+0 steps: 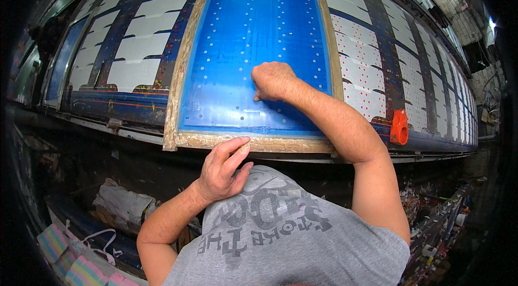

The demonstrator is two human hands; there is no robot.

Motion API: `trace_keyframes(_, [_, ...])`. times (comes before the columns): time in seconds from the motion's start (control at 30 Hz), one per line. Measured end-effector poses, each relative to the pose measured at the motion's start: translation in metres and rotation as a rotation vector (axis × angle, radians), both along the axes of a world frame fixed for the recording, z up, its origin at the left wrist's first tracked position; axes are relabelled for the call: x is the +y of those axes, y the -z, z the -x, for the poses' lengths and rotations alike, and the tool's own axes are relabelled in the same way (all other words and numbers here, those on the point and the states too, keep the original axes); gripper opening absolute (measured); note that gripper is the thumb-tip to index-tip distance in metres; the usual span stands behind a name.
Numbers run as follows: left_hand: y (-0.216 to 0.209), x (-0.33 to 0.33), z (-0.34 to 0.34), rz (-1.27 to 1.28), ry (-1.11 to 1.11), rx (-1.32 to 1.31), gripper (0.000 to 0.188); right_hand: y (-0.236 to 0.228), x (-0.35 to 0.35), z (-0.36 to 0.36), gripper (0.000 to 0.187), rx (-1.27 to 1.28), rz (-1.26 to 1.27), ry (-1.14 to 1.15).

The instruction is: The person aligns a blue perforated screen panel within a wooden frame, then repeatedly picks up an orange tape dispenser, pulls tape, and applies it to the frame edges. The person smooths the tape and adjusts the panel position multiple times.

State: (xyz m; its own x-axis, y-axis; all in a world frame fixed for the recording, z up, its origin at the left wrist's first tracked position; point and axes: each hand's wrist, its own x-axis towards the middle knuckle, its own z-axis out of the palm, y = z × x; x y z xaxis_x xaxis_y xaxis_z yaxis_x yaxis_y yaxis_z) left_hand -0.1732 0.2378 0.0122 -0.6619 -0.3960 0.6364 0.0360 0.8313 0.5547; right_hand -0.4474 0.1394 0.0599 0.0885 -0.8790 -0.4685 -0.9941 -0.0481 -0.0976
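A screen-printing frame (171, 119) with rough wooden sides lies in front of me, its blue mesh (226, 76) dotted with rows of small pale holes. On the mesh, right of its middle, my right hand (272, 81) is closed with the fingers curled under; whatever it may hold is hidden beneath it. At the frame's near wooden edge rests my left hand (224, 170), its thumb and fingers apart, the fingertips touching the wood. White cut pieces (137, 46) lie in columns on the long table on both sides. To the right, some pieces (359, 65) carry red dots.
An orange plastic piece (399, 127) sits at the table's near edge on the right. Below left are a crumpled white sack (123, 202) and striped pastel pieces (83, 272). Another blue screen frame (65, 59) stands at the far left. Paint-spattered clutter (437, 226) fills the lower right.
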Motion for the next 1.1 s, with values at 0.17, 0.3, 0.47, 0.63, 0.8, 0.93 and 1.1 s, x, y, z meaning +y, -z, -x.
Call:
trace_keyframes(0.17, [0.000, -0.001, -0.002, -0.004, 0.004, 0.005, 0.088, 0.000, 0.000, 0.006, 0.049, -0.022, 0.031, 0.047])
trace_keyframes(0.3, [0.000, -0.001, -0.005, 0.000, 0.007, 0.001, 0.088, 0.008, -0.003, 0.014, 0.047, -0.049, 0.035, 0.106])
trace_keyframes(0.47, [0.000, -0.003, -0.005, 0.001, 0.021, -0.001, 0.088, 0.024, -0.002, 0.025, 0.032, -0.132, 0.131, 0.216])
trace_keyframes(0.63, [-0.002, -0.001, -0.009, -0.126, 0.002, -0.017, 0.089, 0.041, 0.018, 0.037, 0.020, -0.253, 0.414, 0.167])
trace_keyframes(0.8, [-0.004, -0.001, -0.009, -0.563, -0.060, 0.035, 0.092, 0.057, 0.077, 0.028, 0.027, -0.294, 0.715, -0.166])
trace_keyframes(0.93, [-0.010, -0.006, -0.003, -0.988, -0.101, 0.144, 0.089, 0.065, 0.096, 0.019, 0.042, -0.174, 0.829, -0.252])
trace_keyframes(1.1, [-0.017, -0.024, 0.000, -1.319, -0.047, 0.255, 0.082, 0.058, 0.102, 0.019, 0.033, -0.259, 0.855, -0.165])
